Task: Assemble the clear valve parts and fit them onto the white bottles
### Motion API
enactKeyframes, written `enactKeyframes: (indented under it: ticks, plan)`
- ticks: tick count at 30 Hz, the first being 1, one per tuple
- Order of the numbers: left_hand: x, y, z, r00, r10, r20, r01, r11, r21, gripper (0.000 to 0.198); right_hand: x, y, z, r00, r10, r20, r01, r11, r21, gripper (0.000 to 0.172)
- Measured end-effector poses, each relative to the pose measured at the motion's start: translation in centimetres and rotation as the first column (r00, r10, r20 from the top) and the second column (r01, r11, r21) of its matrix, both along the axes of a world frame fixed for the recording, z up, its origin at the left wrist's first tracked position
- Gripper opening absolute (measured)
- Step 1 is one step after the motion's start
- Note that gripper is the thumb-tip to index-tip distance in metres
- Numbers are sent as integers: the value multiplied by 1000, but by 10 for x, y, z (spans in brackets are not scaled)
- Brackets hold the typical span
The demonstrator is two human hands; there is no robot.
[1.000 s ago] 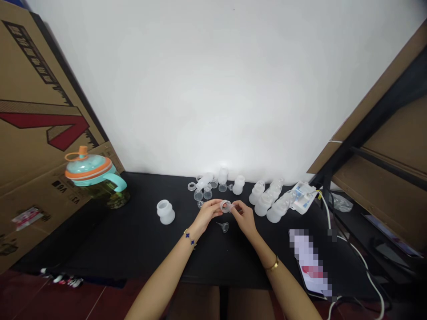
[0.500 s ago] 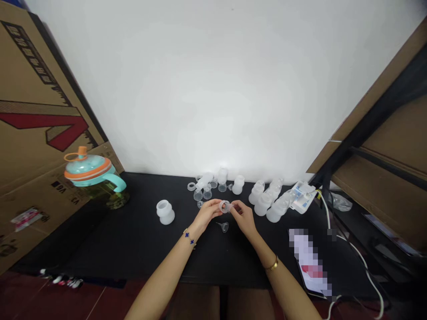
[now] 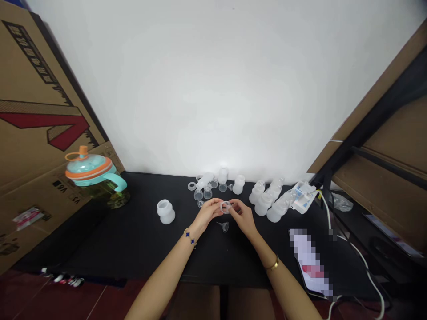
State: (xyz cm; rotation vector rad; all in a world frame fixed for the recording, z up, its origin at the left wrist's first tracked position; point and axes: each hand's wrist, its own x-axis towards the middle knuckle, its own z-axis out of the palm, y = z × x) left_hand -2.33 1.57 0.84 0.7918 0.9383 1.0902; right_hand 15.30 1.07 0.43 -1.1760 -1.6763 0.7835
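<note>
My left hand [image 3: 209, 213] is closed, its thumb and fingertips pinching the left side of a translucent bottle collar ring [image 3: 225, 207]. From the other side, my right hand [image 3: 243, 215] has its fingertips closed at the ring's right edge. A clear piece, perhaps a teat, shows faintly by those fingers, too small to make out. On the black table just below the hands lies a clear bottle teat [image 3: 225, 227] on its side. Off to the left stands a white open-necked bottle [image 3: 166, 212].
Loose clear teats [image 3: 207, 191], a ring [image 3: 191, 186] and another open bottle [image 3: 238, 184] sit near the wall. Several teat-topped bottles [image 3: 263, 203] stand at right. A phone [image 3: 312, 266], white cable [image 3: 362, 258] and large jug [image 3: 95, 175] flank the workspace.
My right fingertips have shifted slightly left, closer in against the ring. My left hand stays on it, and the things on the table have not moved.
</note>
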Motion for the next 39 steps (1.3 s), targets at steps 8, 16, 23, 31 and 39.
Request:
enactKeyframes:
  ticks: [8,16,23,31,39]
  plan:
    - [0,0,1,1000,14,9,-14,1000,-3,20,0,2,-5,998,61,-5,-61,998,-28,34]
    - [-1,2,-3,999,38,-23,-37,999,22,24,-1,1,-2,993,116,-26,-117,992,-57,38]
    - [0,1,-3,996,86,-36,-83,995,63,28,-2,-1,2,988,141,-65,-146,986,-77,40]
    - [2,1,-5,991,115,-68,-108,989,99,29,-1,0,0,978,151,-140,-167,980,-107,42]
    - [2,1,-6,988,132,-77,-123,985,118,28,-1,0,0,972,176,-154,-195,974,-118,41]
